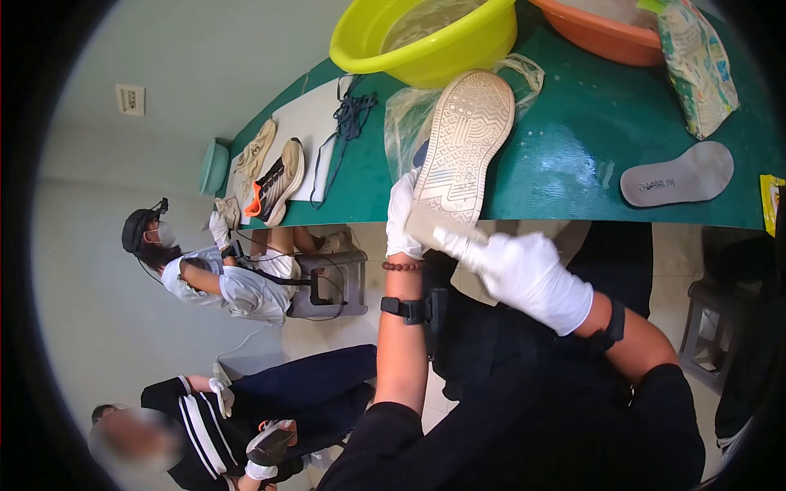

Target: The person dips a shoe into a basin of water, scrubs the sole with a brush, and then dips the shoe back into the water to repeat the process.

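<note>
A shoe (467, 135) shows its pale patterned sole, its toe pointing toward the yellow-green basin. My left hand (401, 214), in a white glove, holds it near the heel at the table's front edge; part of the hand is behind the shoe. My right hand (528, 278), also gloved in white, is closed round a pale brush-like tool (442, 236), which lies across the heel end of the sole and partly covers it. A clear plastic bag (401, 123) is spread under and beside the shoe.
The green table (565, 164) bears a yellow-green basin (422, 49), an orange basin (610, 37), a patterned packet (697, 69), a grey insole (677, 175), dark laces (354, 114) and other shoes (278, 180). Two people (221, 278), (196, 417) sit at the left, holding shoes.
</note>
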Tool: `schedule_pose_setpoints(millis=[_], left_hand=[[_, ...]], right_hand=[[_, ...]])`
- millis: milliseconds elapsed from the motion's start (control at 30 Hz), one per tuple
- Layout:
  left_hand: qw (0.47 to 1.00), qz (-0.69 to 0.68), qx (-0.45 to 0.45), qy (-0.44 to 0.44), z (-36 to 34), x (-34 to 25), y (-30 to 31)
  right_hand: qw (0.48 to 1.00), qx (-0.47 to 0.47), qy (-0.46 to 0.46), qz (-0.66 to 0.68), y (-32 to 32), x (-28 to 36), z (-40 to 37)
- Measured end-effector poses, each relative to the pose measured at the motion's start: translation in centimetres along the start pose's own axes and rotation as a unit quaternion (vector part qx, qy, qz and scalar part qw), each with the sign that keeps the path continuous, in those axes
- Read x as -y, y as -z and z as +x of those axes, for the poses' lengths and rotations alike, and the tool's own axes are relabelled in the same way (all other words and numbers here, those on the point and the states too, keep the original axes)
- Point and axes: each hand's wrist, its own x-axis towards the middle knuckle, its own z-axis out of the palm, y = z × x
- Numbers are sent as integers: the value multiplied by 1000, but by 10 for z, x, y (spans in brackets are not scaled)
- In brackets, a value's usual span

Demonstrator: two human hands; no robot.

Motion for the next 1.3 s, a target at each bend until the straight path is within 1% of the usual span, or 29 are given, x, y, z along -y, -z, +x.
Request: schedule_pose_setpoints(millis=[33,67,167,233,267,300,333,367,433,500,533,600,633,667,733,767,800,833,867,900,933,1000,1033,1067,1100,1133,1167,1233,1300], left_hand=[[996,84,4,-12,-4,-25,-4],[986,166,6,-24,-9,-50,-8],[999,31,7,27,-5,-38,-6],[989,-142,6,47,14,18,-2],[988,-147,13,40,12,20,1],[988,-152,19,33,9,20,3],[987,-158,26,26,7,20,5],[992,-125,29,16,8,19,5],[999,-39,21,15,4,-19,-2],[998,55,13,9,-9,-37,-5],[995,94,18,-17,-9,-37,-3],[979,190,37,-59,2,-16,4],[999,27,26,4,6,7,3],[988,-136,15,65,13,31,1],[992,-124,14,30,8,22,1],[993,-119,13,12,6,18,2],[999,-45,9,19,1,-22,-5],[999,30,6,29,-5,-43,-7],[1000,-5,0,20,-1,-24,-6],[997,69,6,-17,-2,-27,-5],[988,142,12,-56,-2,-30,-3],[955,267,36,-122,2,-19,5],[996,78,25,-45,4,2,3],[993,-115,11,34,10,26,0],[994,-104,11,19,8,24,1],[996,-93,12,4,7,21,2],[996,-82,12,-11,6,19,3],[985,167,9,-37,-3,-36,-5],[995,100,6,-16,-3,-38,-7]], right_hand=[[999,-22,-11,-22,0,-7,10],[994,-49,-78,-62,2,-18,22],[988,-86,-119,-42,3,-52,41],[998,3,-3,-61,19,-14,27],[997,-33,67,20,13,-1,18],[994,-17,104,6,4,0,8],[997,2,74,-20,0,-9,11],[998,22,45,-45,-2,-20,18],[995,-44,-60,-62,1,-45,37],[990,-84,-94,-67,7,-69,57],[989,-77,-86,-87,9,-60,52],[998,-60,4,-13,12,-18,35],[999,-25,40,6,12,1,25],[994,-60,78,-36,2,2,19],[997,24,31,-73,1,-7,22],[999,-17,-8,-51,2,-22,31],[994,-48,-59,-83,4,-36,43],[986,-95,-53,-126,7,-56,50],[986,-82,-88,-115,9,-71,59],[984,-73,-121,-107,13,-80,66],[986,-122,-72,-92,16,-66,59],[997,-19,-38,-69,21,-22,40],[999,-10,31,-15,14,-7,28],[999,-4,47,-11,9,4,18],[998,0,65,-6,6,9,14],[996,-27,55,-59,1,3,17],[998,20,-15,-61,4,-6,26],[990,-58,-92,-94,2,-40,45],[974,-115,-147,-125,-2,-94,59]])
